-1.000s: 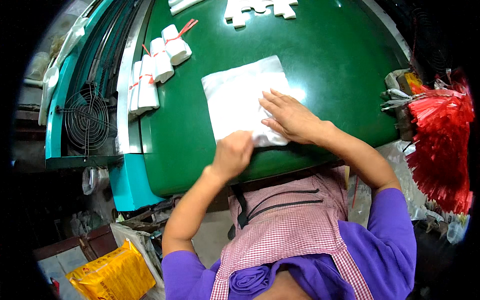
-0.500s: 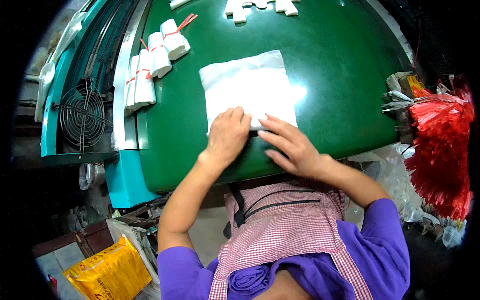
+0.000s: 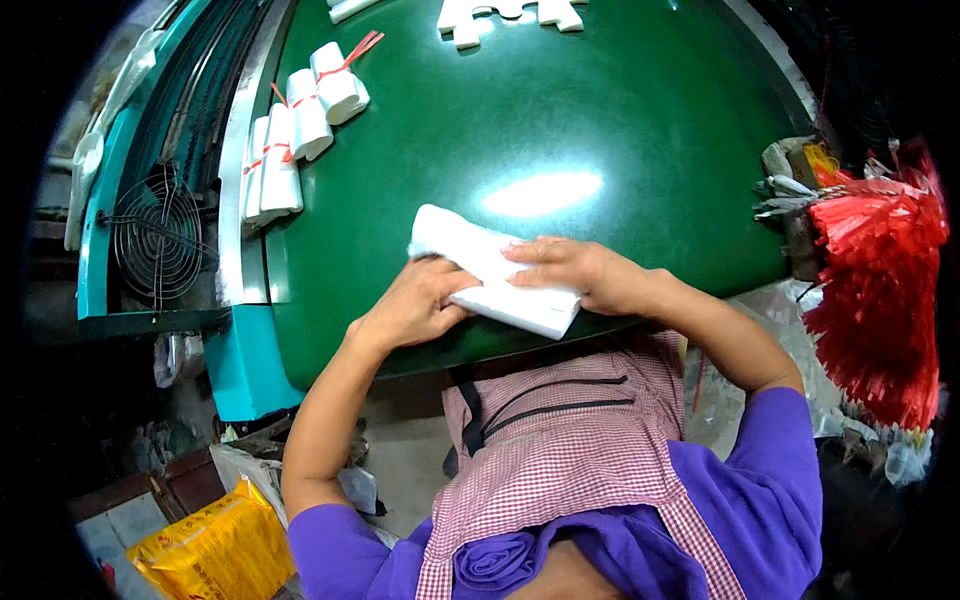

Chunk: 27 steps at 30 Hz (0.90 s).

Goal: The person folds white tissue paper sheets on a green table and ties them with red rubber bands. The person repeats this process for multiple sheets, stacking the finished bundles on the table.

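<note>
Hands [image 3: 500, 290] press soft white fold [image 3: 490, 270].

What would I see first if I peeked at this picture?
First, two bare hands, the left hand and the right hand, pressing a folded white bundle at the near edge of a shiny green table. Next, a bushy bunch of bright red strips at the far right. Small white rolls tied with red bands lie at the table's left edge.

Glossy green table [image 3: 640, 110], folded white bundle [image 3: 490, 270], red-tied white rolls [image 3: 300, 125], white pieces [image 3: 500, 12] at far edge
</note>
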Available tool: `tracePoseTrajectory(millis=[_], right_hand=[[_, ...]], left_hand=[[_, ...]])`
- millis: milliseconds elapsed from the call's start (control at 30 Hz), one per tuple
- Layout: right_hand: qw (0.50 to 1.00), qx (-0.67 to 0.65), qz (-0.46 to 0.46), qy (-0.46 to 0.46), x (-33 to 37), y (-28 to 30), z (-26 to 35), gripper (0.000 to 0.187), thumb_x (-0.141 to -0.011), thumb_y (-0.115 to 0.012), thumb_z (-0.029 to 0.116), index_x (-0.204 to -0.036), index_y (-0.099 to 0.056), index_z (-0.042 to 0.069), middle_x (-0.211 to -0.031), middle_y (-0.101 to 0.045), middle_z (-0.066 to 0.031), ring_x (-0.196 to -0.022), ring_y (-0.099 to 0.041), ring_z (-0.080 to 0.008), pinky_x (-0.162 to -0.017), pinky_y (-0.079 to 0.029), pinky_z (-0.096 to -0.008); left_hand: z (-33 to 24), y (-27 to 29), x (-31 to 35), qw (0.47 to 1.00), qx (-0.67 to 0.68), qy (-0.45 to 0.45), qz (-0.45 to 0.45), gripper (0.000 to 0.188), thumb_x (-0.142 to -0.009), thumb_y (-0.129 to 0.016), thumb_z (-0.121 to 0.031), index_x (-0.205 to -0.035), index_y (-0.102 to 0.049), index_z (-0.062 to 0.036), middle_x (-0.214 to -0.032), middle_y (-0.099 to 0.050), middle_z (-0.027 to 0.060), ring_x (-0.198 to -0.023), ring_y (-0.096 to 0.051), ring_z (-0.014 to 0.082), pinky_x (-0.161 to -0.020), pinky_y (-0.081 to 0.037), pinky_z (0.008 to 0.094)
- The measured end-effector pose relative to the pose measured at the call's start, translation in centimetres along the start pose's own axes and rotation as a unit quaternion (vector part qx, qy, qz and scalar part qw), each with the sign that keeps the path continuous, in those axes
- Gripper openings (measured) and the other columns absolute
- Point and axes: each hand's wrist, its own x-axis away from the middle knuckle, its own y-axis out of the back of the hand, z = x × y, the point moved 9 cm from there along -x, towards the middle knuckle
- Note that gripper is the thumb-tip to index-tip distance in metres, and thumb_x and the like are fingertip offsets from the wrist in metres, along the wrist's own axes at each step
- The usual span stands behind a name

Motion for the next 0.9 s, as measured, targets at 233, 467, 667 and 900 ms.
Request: tracePoseTrajectory(millis=[233,467,667,900], right_hand=[[0.943,0.282,0.140,0.108,-0.8,0.2,-1.4,0.033,-0.086,-0.047,0.013,-0.114,-0.061,0.001,-0.143,-0.041,-0.0145,-0.134,-0.037,-0.0290,-0.113,-0.027,-0.0433],[0.984,0.054,0.097,-0.141,1.6,1.8,0.8,0.048,-0.088,-0.054,0.021,-0.127,-0.049,-0.007,-0.134,-0.048,-0.0244,-0.127,-0.044,-0.0349,-0.109,-0.030,-0.0463],[0.957,0.286,0.004,-0.055,3.2,-0.1,4.4,0.050,-0.082,-0.065,0.032,-0.115,-0.056,-0.005,-0.126,-0.050,-0.0257,-0.119,-0.048,-0.0384,-0.098,-0.041,-0.0443],[0.954,0.110,-0.132,-0.247,0.6,4.2,-3.0,0.029,-0.085,-0.063,0.028,-0.101,-0.063,0.005,-0.086,-0.067,-0.0172,-0.083,-0.064,-0.0320,-0.076,-0.050,-0.0407]], left_hand=[[-6.3,5.1,-5.1,0.964,-0.223,-0.117,-0.086,0.026,-0.064,-0.066,-0.004,-0.089,-0.060,-0.0062,-0.117,-0.058,0.0096,-0.113,-0.053,0.0334,-0.099,-0.040,0.0460],[-2.4,-1.1,-1.9,0.993,-0.109,0.043,0.011,0.029,-0.071,-0.065,-0.005,-0.099,-0.062,-0.0028,-0.134,-0.050,0.0138,-0.126,-0.043,0.0402,-0.102,-0.035,0.0552],[-5.6,-1.6,0.5,0.991,-0.130,0.023,-0.025,0.038,-0.074,-0.068,-0.007,-0.111,-0.059,-0.0037,-0.125,-0.056,0.0173,-0.117,-0.052,0.0364,-0.097,-0.042,0.0490],[0.0,2.7,-1.6,0.964,-0.183,0.096,-0.168,0.015,-0.081,-0.064,-0.012,-0.093,-0.064,-0.0028,-0.091,-0.060,0.0123,-0.084,-0.058,0.0301,-0.071,-0.047,0.0401]])
